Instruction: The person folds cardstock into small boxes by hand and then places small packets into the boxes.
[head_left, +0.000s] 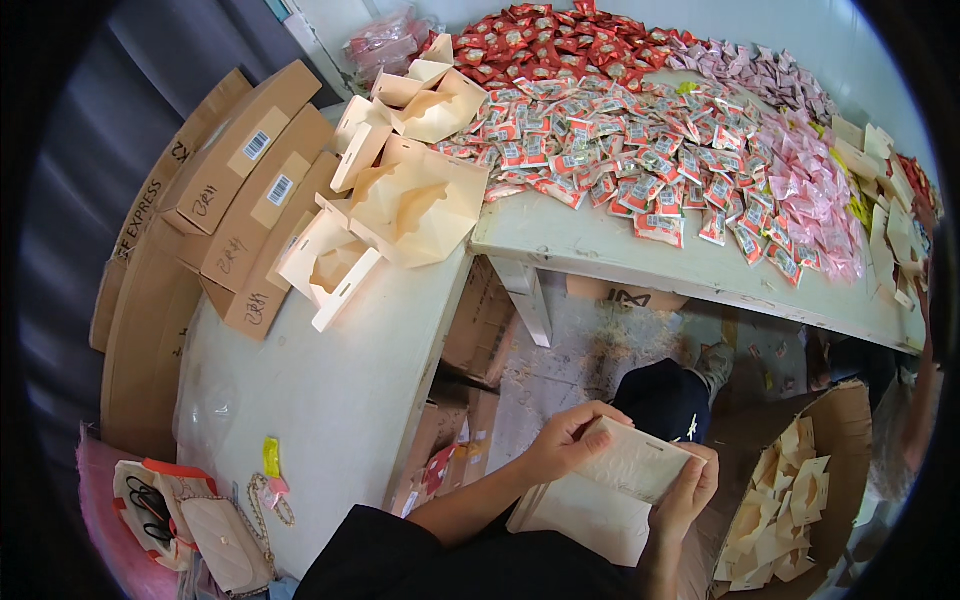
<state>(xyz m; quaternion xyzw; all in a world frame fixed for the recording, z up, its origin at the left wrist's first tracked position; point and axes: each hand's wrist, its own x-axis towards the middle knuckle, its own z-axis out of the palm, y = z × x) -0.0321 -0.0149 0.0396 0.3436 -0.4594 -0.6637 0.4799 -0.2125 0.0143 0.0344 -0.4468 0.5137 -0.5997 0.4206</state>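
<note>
Both my hands grip a cream paper box blank (630, 459) with slots along its edge, above my lap. My left hand (574, 442) pinches its left end, thumb on top. At the opposite end my right hand (686, 480) holds it the same way. Beneath it, more flat cream blanks (592, 517) rest on my lap. Opened cream boxes (420, 199) stand on the left table near its inner corner. To my right, a large carton (851, 420) holds several folded cream boxes (787, 502).
Heaps of red-and-white packets (600, 135), red packets (555, 45) and pink packets (810, 187) cover the back table (570, 240). Brown cartons (232, 180) lean at left. A quilted handbag (225, 540) lies at lower left. Another person's arm (926, 390) shows at the right rim.
</note>
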